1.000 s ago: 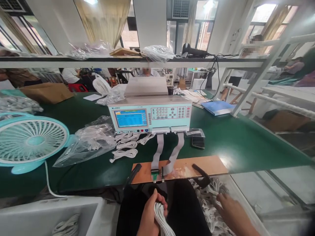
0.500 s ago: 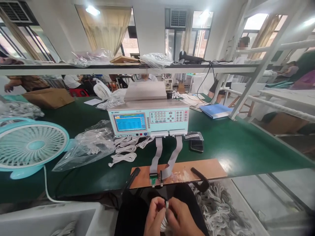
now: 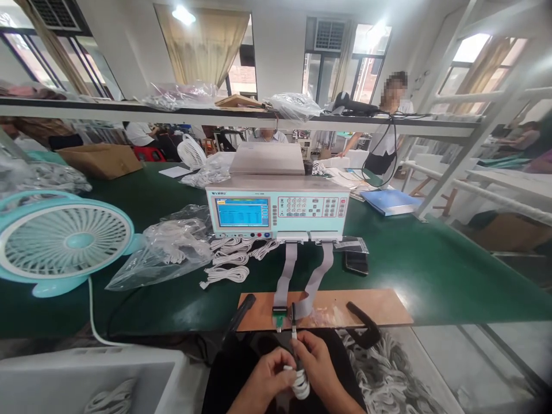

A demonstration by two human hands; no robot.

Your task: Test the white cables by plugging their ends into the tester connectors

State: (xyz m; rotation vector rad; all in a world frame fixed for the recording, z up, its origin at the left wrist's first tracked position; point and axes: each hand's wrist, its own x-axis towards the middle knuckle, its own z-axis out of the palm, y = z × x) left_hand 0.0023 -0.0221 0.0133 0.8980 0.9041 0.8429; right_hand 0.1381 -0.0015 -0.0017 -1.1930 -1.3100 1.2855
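Note:
A coiled white cable (image 3: 301, 390) hangs between my two hands, low in the middle of the view. My left hand (image 3: 271, 375) is closed on the coil near one end of the cable. My right hand (image 3: 317, 357) pinches the cable's other end, a small light plug, against the right test socket (image 3: 294, 322) at the board's front edge. Whether the plug is fully seated I cannot tell. Just left, a green socket board (image 3: 280, 319) has nothing attached at its front. Grey ribbon cables (image 3: 286, 279) run from both sockets to the tester (image 3: 276, 213), whose screen is lit.
Black clamps (image 3: 242, 316) hold a wooden board (image 3: 366, 305) on the green table (image 3: 431, 270). Coiled cables (image 3: 230, 273), a plastic bag (image 3: 161, 253), a fan (image 3: 69, 241) and a phone (image 3: 356, 263) lie around. A white bin (image 3: 166, 374) stands left; more cables (image 3: 397, 374) lie right.
My right hand has moved forward, bringing the plug to the right socket. My hands have drawn apart, and the coil shows more. A person at the back right has come nearer the shelf.

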